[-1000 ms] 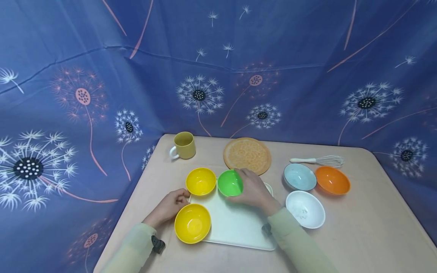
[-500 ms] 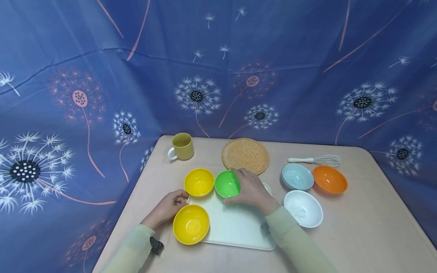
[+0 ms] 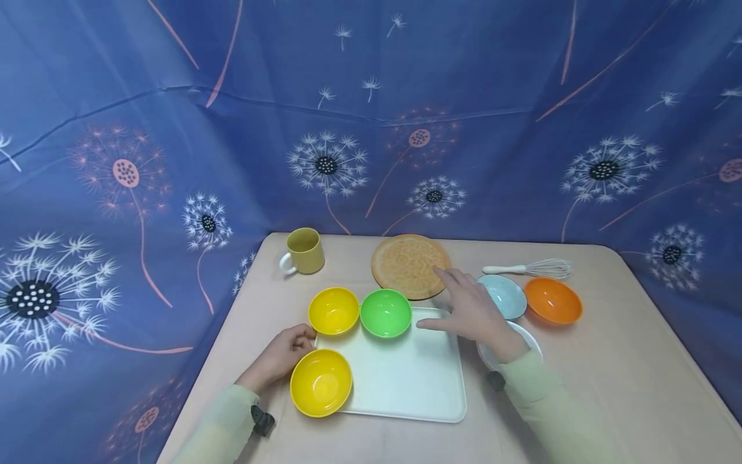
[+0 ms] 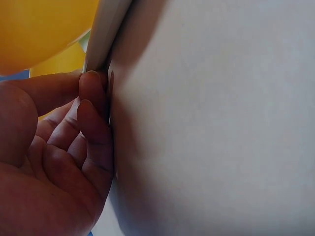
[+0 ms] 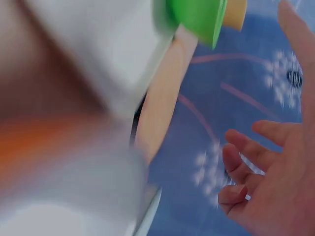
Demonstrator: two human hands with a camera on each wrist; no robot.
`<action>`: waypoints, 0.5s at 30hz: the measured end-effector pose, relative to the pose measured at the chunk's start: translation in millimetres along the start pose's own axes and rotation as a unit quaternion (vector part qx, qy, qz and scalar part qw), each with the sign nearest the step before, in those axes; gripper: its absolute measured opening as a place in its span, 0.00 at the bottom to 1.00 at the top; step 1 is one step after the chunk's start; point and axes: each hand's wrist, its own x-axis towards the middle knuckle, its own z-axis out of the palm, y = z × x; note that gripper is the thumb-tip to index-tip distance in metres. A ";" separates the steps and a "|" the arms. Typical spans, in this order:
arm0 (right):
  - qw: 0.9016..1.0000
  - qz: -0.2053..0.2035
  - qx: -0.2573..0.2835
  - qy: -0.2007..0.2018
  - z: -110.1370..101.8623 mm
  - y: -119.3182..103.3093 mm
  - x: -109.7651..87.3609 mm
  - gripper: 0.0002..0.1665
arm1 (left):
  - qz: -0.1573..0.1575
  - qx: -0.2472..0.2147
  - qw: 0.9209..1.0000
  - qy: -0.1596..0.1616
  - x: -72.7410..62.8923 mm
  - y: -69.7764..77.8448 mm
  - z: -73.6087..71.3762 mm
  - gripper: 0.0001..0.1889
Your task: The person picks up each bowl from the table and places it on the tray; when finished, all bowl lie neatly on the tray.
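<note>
Head view: The right hand (image 3: pixel 472 312) hangs with fingers spread and nothing in its grasp over the rear right of a white tray (image 3: pixel 406 380), between the green bowl (image 3: pixel 386 313) and the light blue bowl (image 3: pixel 505 296). The green bowl sits upright at the tray's rear edge, just beside the rear yellow bowl (image 3: pixel 333 311); the front yellow bowl (image 3: pixel 321 383) overlaps the front left corner. At the left edge, the left hand (image 3: pixel 281 353) rests with fingers curled. I judge the step in hand to be arranging bowls on the tray, the green one already set down. To the right stand the orange bowl (image 3: pixel 553 301) and a white bowl (image 3: pixel 489 359), partly hidden by the right arm.

Left wrist view: Thumb and fingertips meet at the tray's rim, and I take it as a narrow pinch that steadies the tray, a yellow bowl above them.

Right wrist view: Fingers are apart and bent a little, the palm bare; I see the green bowl at the top, clear of them. Blur hides much of the lower left. As I judge it, another placement would call for a reach rightward to the nearby bowls and a grip on a rim, while the left hand holds the tray.
</note>
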 end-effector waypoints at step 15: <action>0.989 0.140 -0.023 0.030 -64.2 156.2 -63.3 0.73 | -0.006 0.007 1.000 0.003 0.4 0.9 0.4 0.11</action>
